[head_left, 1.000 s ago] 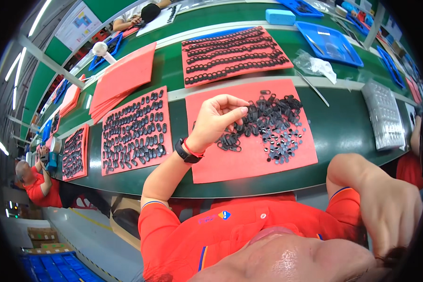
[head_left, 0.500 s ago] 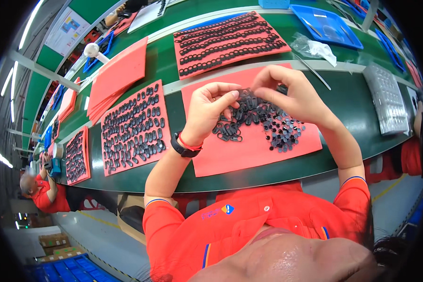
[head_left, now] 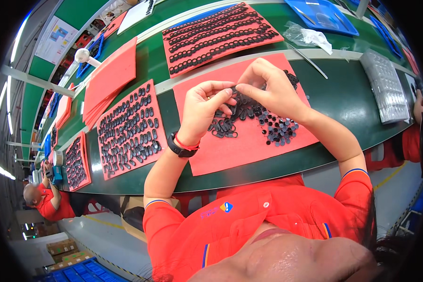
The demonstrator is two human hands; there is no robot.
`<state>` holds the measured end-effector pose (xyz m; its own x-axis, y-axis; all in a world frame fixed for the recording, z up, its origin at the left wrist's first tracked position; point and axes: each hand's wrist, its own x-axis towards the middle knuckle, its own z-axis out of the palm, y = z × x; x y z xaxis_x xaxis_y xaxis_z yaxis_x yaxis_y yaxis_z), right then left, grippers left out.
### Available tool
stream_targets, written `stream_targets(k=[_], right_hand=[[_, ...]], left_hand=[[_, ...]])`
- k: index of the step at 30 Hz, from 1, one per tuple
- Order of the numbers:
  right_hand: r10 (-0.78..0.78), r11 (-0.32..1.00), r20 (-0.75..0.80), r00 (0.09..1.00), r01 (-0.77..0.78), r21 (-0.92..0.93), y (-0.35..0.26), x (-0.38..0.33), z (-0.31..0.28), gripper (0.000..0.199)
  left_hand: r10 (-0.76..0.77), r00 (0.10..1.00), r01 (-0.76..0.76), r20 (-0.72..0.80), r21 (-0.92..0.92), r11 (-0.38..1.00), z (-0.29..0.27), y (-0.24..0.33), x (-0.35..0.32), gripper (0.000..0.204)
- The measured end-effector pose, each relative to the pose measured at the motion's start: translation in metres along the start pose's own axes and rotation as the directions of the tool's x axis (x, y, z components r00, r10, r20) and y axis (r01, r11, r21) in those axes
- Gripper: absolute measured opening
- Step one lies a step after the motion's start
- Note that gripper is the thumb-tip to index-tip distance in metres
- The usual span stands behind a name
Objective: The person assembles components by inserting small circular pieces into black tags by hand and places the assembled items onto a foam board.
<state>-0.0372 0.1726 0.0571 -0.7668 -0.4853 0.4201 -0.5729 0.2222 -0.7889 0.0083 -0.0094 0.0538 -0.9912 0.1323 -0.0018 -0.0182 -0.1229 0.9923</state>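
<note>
Over the pink foam sheet (head_left: 211, 157) in front of me, my left hand (head_left: 201, 107) and my right hand (head_left: 273, 89) meet at the fingertips. Both are pinched closed around something small and dark that the fingers mostly hide. Below them lies a loose pile of small black oval frames (head_left: 224, 128), partly covered by my hands. A heap of small round dark discs (head_left: 279, 129), some shiny, sits on the sheet beneath my right hand. More black pieces (head_left: 292, 79) show beyond my right wrist.
On the left, a pink sheet (head_left: 160, 105) carries rows of black oval parts. Behind stands another sheet (head_left: 273, 38) with rows of black rings. Around them are stacked pink sheets (head_left: 110, 77), a metal tool (head_left: 310, 62), clear plastic trays (head_left: 385, 89) and a blue tray (head_left: 348, 29). A co-worker (head_left: 51, 202) sits far left.
My right hand has moved left, so its fingertips now meet those of my left hand. The whole view has shifted slightly.
</note>
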Motion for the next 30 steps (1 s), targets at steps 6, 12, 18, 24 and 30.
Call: stream_targets(k=[6, 12, 18, 24, 30], right_hand=[[0.076, 0.994, 0.022, 0.997, -0.077, 0.078, 0.0022, 0.0006, 0.0021, 0.016], [0.098, 0.991, 0.007, 0.995, -0.099, 0.087, 0.0038, -0.0009, 0.0057, 0.017], [0.160, 0.966, 0.044, 0.986, -0.166, 0.198, 0.0071, -0.0009, 0.0045, 0.017], [0.137, 0.975, 0.064, 0.988, -0.146, 0.170, 0.0091, -0.0013, 0.0047, 0.016], [0.147, 0.973, 0.064, 0.987, -0.156, 0.173, 0.0078, -0.0023, 0.0032, 0.015]], left_hand=[[-0.013, 1.000, 0.013, -0.008, -0.055, 0.998, 0.0014, -0.0015, -0.0005, 0.019], [-0.006, 1.000, 0.004, -0.015, -0.075, 0.997, 0.0014, -0.0049, 0.0006, 0.018], [-0.019, 1.000, 0.017, -0.013, -0.093, 0.996, -0.0001, -0.0077, 0.0019, 0.017], [-0.030, 1.000, 0.030, -0.002, -0.087, 0.996, 0.0010, -0.0082, 0.0009, 0.016], [-0.039, 0.999, 0.039, 0.001, -0.088, 0.995, 0.0012, -0.0089, 0.0008, 0.017]])
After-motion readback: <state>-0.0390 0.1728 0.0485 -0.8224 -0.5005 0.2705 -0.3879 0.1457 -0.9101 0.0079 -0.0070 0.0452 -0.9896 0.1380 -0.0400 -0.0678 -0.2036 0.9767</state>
